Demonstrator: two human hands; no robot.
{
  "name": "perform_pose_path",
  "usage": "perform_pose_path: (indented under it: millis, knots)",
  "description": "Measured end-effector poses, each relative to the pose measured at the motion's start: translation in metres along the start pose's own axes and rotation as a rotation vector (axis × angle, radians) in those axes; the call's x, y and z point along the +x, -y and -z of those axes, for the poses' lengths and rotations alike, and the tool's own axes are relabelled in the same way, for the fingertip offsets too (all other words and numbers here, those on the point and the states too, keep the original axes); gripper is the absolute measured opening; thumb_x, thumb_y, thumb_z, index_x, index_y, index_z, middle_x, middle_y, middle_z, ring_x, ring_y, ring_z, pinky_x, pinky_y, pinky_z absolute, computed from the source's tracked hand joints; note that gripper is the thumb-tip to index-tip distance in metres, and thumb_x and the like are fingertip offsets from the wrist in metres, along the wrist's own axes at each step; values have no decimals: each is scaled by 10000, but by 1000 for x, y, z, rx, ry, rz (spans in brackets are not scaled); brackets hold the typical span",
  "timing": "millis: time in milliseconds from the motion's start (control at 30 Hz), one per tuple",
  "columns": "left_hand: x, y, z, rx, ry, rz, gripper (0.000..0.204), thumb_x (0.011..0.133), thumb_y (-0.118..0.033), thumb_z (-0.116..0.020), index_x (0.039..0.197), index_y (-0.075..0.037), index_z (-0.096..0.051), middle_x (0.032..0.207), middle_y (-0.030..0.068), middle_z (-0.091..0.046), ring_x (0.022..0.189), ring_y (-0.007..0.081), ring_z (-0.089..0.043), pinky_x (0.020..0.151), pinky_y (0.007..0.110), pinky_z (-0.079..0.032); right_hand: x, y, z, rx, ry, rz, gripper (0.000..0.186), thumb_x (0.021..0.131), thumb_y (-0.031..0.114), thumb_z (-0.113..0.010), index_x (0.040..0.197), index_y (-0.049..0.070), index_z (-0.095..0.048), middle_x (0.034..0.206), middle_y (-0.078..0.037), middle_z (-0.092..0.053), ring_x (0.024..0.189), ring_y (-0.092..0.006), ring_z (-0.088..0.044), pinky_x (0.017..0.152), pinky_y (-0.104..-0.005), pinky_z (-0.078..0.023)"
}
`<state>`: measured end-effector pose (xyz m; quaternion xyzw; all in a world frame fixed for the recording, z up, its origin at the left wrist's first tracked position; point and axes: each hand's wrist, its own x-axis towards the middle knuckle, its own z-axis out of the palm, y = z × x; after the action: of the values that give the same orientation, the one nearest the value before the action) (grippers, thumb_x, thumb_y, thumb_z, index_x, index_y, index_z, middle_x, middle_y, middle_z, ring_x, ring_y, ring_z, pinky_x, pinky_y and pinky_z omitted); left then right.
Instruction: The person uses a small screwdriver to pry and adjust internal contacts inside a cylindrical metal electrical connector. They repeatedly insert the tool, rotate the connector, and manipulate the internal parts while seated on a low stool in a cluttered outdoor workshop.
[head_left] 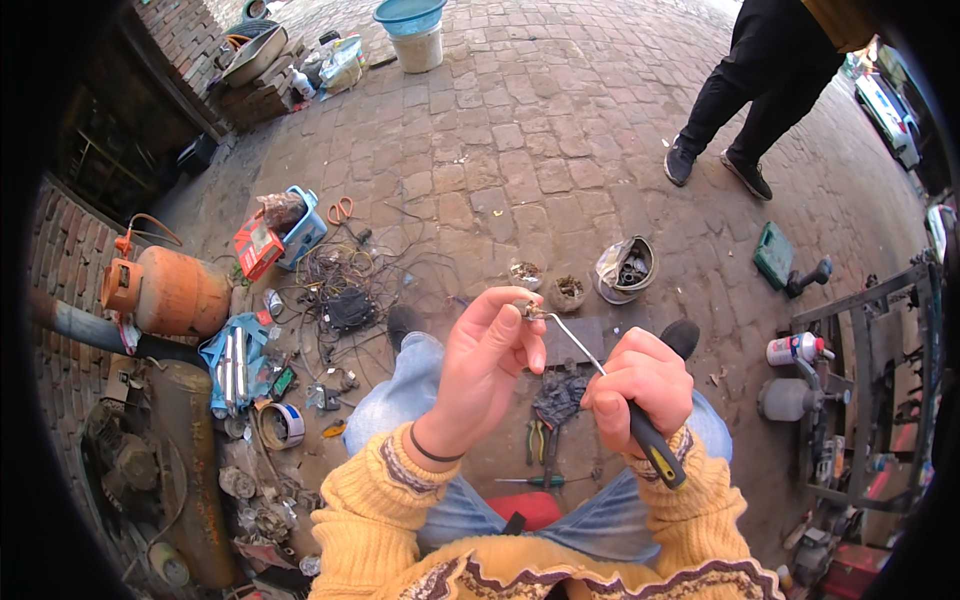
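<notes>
My left hand (pixel 478 365) is raised in front of me and pinches a small brownish metal part (pixel 528 309) between thumb and fingers. In my right hand (pixel 645 385) is a hook pick (pixel 656 452), its thin metal shaft bent near the end and its handle black and yellow. The bent tip reaches the small part at my left fingertips. Exactly where it touches cannot be made out. Below my hands, a dark rag (pixel 560 398) lies by a flat grey plate (pixel 578 340). Pliers (pixel 537 440) and a green-handled screwdriver (pixel 535 481) lie between my legs.
Beyond my hands stand small tubs of metal bits (pixel 568 290) and a larger pail (pixel 627 268). Tangled wires (pixel 345 270) and an orange gas cylinder (pixel 180 290) are at left. A metal frame (pixel 860 310) stands at right. A person (pixel 765 75) stands far right on the bricks.
</notes>
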<state>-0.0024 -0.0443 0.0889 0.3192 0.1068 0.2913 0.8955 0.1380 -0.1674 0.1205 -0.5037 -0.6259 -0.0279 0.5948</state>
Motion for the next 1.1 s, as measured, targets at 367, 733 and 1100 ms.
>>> perform_pose_path:
  millis: [367,733,1100]
  knots:
    - [0,1,-1,-4,8,1,270,1021,-198,-631,1252,-60,-610,1066,120,-691,748,151,-638,682,262,-519,-4,3,1,-95,54,33,254,984,227,-655,770,94,-618,665,2,-668,571,-161,-538,523,-289,-423]
    - [1,1,1,-22,30,-3,266,1021,-169,-626,1264,-63,-604,1119,136,-690,745,150,-639,689,263,-525,0,7,-1,-234,116,154,163,743,146,-796,724,100,-641,666,-14,-627,581,-206,-568,526,-330,-439]
    - [2,0,3,32,14,-15,285,1032,-153,-604,1279,-11,-615,1062,109,-696,872,172,-684,807,302,-566,-6,-4,-6,-61,11,7,325,1026,244,-590,743,85,-580,630,-15,-644,553,-159,-532,521,-290,-412]
